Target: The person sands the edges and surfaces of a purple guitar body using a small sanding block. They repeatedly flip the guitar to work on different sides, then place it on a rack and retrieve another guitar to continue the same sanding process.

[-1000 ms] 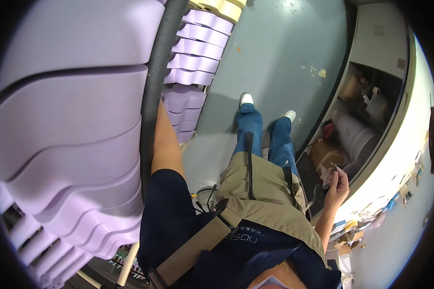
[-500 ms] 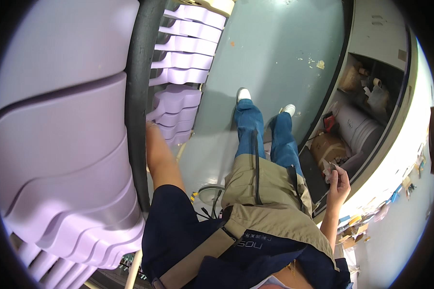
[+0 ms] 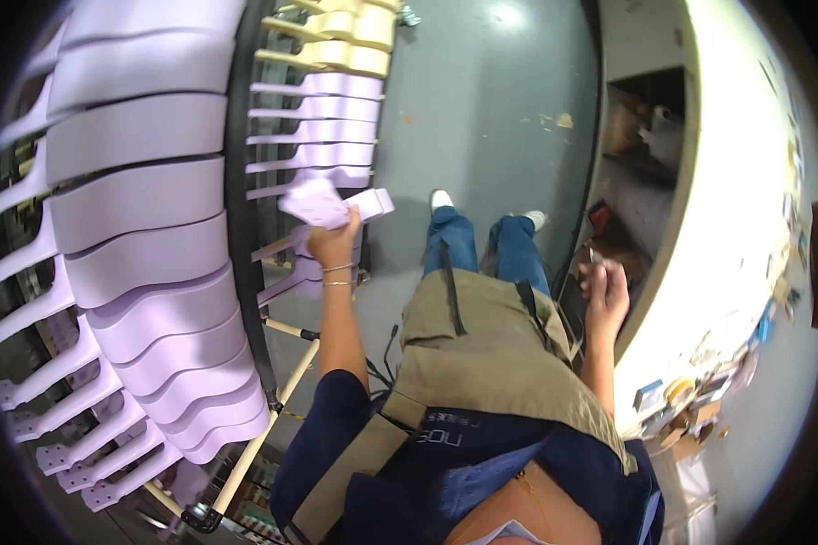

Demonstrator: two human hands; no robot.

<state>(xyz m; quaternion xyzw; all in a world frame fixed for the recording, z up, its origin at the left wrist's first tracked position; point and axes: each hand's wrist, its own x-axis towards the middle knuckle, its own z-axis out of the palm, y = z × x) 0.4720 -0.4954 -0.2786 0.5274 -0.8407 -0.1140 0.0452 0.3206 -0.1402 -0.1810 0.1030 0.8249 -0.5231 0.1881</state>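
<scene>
In front of the rack's second row, my left hand (image 3: 336,238) is closed around a lilac guitar-shaped instrument (image 3: 316,202). Its broad end near my fingers is smeared by motion, and another lilac part shows just right of the hand. Beside it, several like instruments (image 3: 341,109) lie stacked with their necks toward the left. Over by the open cabinet, my right hand (image 3: 604,292) is raised with its fingers curled. A small crumpled whitish scrap (image 3: 595,257), perhaps paper, sticks out at its fingertips.
A nearer row of lilac instruments (image 3: 154,227) fills the left side, behind a black padded bar (image 3: 243,182). Cream ones (image 3: 368,36) sit farther along. On the right stands a cabinet (image 3: 641,45) with boxes and wrapped things inside. Pale rack tubes (image 3: 286,386) cross near my left arm.
My left hand has come out from behind the black bar, now with a lilac instrument in it. The view has shifted, showing more of the near row. My right hand stays raised.
</scene>
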